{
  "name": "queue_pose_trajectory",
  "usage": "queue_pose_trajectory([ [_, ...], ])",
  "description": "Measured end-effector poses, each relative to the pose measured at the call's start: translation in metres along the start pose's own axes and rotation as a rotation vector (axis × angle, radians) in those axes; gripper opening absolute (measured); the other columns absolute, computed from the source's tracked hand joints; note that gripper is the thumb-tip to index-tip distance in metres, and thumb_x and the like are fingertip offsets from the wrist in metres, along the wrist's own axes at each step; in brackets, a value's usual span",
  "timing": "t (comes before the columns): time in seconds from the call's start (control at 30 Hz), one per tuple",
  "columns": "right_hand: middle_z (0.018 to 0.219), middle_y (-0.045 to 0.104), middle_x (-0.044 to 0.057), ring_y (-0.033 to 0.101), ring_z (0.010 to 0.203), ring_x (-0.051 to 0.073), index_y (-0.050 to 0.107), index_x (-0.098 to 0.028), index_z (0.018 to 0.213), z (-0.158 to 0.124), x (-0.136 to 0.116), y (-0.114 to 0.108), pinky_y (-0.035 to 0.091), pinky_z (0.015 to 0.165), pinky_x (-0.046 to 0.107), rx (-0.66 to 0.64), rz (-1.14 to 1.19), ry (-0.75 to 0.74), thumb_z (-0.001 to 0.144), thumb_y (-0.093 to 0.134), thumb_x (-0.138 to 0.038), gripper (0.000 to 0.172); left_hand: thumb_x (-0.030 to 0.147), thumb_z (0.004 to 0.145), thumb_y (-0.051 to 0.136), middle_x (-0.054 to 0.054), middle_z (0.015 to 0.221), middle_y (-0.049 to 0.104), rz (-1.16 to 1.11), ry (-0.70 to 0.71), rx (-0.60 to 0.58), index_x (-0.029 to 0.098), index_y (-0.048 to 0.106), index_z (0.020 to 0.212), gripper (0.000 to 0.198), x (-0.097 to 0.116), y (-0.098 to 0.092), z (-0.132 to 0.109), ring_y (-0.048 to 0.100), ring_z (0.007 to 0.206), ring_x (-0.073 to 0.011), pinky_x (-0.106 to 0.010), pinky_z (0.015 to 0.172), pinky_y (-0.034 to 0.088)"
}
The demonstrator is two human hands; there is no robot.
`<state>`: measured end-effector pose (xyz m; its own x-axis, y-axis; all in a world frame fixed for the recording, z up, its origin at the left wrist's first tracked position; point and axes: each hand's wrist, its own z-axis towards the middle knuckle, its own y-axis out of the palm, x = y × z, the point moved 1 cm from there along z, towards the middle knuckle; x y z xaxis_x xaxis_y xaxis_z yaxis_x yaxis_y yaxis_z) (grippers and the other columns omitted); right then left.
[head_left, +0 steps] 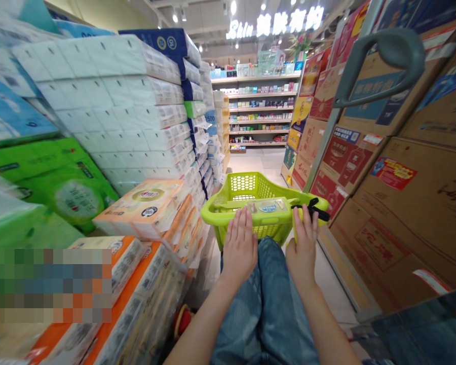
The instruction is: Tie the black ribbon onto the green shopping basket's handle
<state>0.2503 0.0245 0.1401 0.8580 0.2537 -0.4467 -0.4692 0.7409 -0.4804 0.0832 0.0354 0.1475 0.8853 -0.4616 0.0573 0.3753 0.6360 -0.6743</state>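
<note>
A lime-green plastic shopping basket [247, 183] with a perforated wall is in front of my knees. On its near rim rests my left hand [240, 246], fingers stretched out and close together. My right hand [304, 246] lies farther right along the same rim, its fingers extended and slightly apart, beside a black strap [314, 209] tied there. Between the hands, a clear label holder [268, 207] with a blue and white label runs along the rim. Neither hand is wrapped around anything. Most of the basket's inside is hidden by the rim.
White tissue packs [110, 91] tower on the left, with orange packs [146, 203] lower down. Cardboard boxes [414, 197] line the right. A grey loop handle [414, 56] stands out near a slanting metal pole [323, 147]. Stocked shelves [262, 104] stand beyond the aisle floor [256, 158].
</note>
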Motion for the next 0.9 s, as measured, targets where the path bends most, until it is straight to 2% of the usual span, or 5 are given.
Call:
queue_pose_trajectory([
  [0.27, 0.162, 0.034, 0.006, 0.01, 0.155, 0.027, 0.033, -0.031, 0.154, -0.016, -0.052, 0.023, 0.015, 0.12, 0.066, -0.152, -0.06, -0.225, 0.087, 0.037, -0.004, 0.073, 0.018, 0.099, 0.036, -0.016, 0.16, 0.035, -0.019, 0.013, -0.005, 0.011, 0.009, 0.159, 0.066, -0.002, -0.001, 0.0, 0.026, 0.151, -0.0267, -0.048, 0.118, 0.036],
  [0.43, 0.16, 0.038, 0.005, 0.017, 0.154, 0.025, 0.036, -0.031, 0.153, -0.011, -0.028, 0.008, 0.016, 0.122, 0.061, -0.168, -0.09, -0.259, 0.084, 0.037, 0.0, 0.076, 0.017, 0.098, 0.037, -0.016, 0.16, 0.035, -0.006, 0.011, -0.015, 0.009, 0.012, 0.158, 0.066, -0.002, -0.001, 0.0, 0.023, 0.152, -0.0245, -0.046, 0.12, 0.033],
  [0.67, 0.163, 0.031, 0.006, 0.013, 0.154, 0.027, 0.025, -0.028, 0.157, 0.001, 0.005, -0.003, 0.02, 0.119, 0.065, -0.033, -0.09, -0.067, 0.077, 0.033, 0.001, 0.086, 0.018, 0.099, 0.037, -0.015, 0.16, 0.035, -0.003, -0.003, -0.008, 0.009, 0.013, 0.158, 0.065, 0.001, 0.0, 0.0, 0.025, 0.151, -0.026, -0.046, 0.12, 0.032],
  [0.77, 0.164, 0.028, 0.007, 0.008, 0.155, 0.029, 0.023, -0.026, 0.158, -0.001, -0.016, 0.007, 0.02, 0.118, 0.067, -0.013, -0.048, -0.017, 0.078, 0.033, 0.0, 0.085, 0.018, 0.099, 0.038, -0.016, 0.159, 0.036, -0.004, -0.001, 0.011, 0.008, 0.013, 0.158, 0.065, 0.0, 0.001, 0.0, 0.026, 0.151, -0.026, -0.046, 0.12, 0.033],
  [0.9, 0.161, 0.034, 0.007, 0.007, 0.155, 0.027, 0.03, -0.025, 0.156, -0.011, -0.053, 0.022, 0.016, 0.12, 0.064, -0.089, -0.033, -0.139, 0.086, 0.034, -0.002, 0.074, 0.018, 0.098, 0.038, -0.016, 0.16, 0.035, -0.002, 0.01, 0.006, 0.008, 0.013, 0.158, 0.065, -0.003, 0.002, -0.001, 0.024, 0.152, -0.0257, -0.046, 0.119, 0.033],
])
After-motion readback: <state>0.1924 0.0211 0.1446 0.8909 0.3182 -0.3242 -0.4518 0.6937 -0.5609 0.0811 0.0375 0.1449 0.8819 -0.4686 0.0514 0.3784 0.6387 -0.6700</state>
